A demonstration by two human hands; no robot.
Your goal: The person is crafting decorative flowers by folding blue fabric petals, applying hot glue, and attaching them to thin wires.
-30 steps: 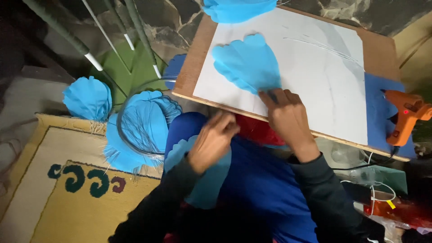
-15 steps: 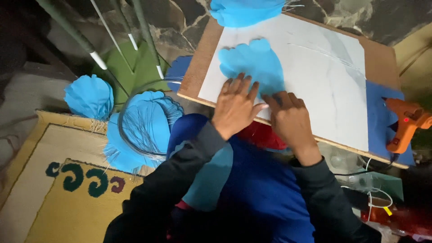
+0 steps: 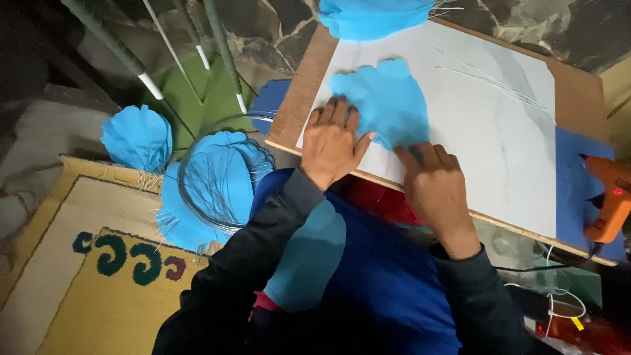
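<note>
We locate the blue scalloped petal cutout [image 3: 384,102] at upper centre of the frame, flat on the white marble-pattern board [image 3: 499,151]. Its long axis runs from lower right to upper left. The left hand [image 3: 334,141] lies flat, fingers spread, touching the petal's left edge. The right hand [image 3: 434,187] presses its fingertips on the petal's lower edge, fingers together. Both hands sit below the petal; the left is nearer. One second ago the left hand was off the board, near the lap.
</note>
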